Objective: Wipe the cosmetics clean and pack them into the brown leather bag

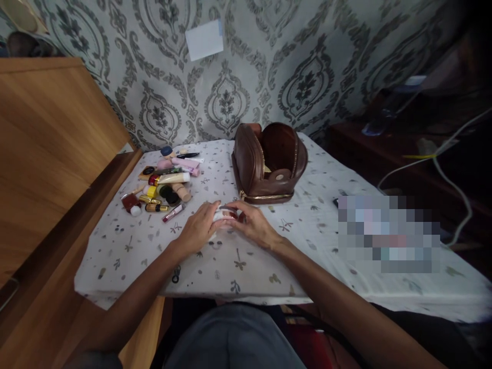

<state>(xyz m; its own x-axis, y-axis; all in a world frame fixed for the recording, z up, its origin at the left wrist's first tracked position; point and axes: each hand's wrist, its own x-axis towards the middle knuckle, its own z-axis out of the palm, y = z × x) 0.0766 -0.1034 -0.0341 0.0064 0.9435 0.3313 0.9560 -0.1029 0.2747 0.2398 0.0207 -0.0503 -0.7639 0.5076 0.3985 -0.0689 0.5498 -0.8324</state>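
Between my two hands, just above the cloth in the middle of the table, is a small red-and-white container [229, 214], partly covered by my fingers. My left hand [197, 226] is closed on its left side, and something thin and white shows beside those fingertips. The thumb and fingers of my right hand [257, 223] pinch its right end. Close behind my right hand stands a brown leather makeup bag [248, 163], its top unzipped and gaping. A lip gloss tube [173, 212] lies left of my left hand.
Several cosmetics, among them a cream tube [172, 178] and a gold-and-black tube [156, 207], lie grouped at the left. A patterned white tablecloth [307, 246] covers the table. A wooden panel [49, 128] borders the left side. A blurred-out object [384, 233] lies right.
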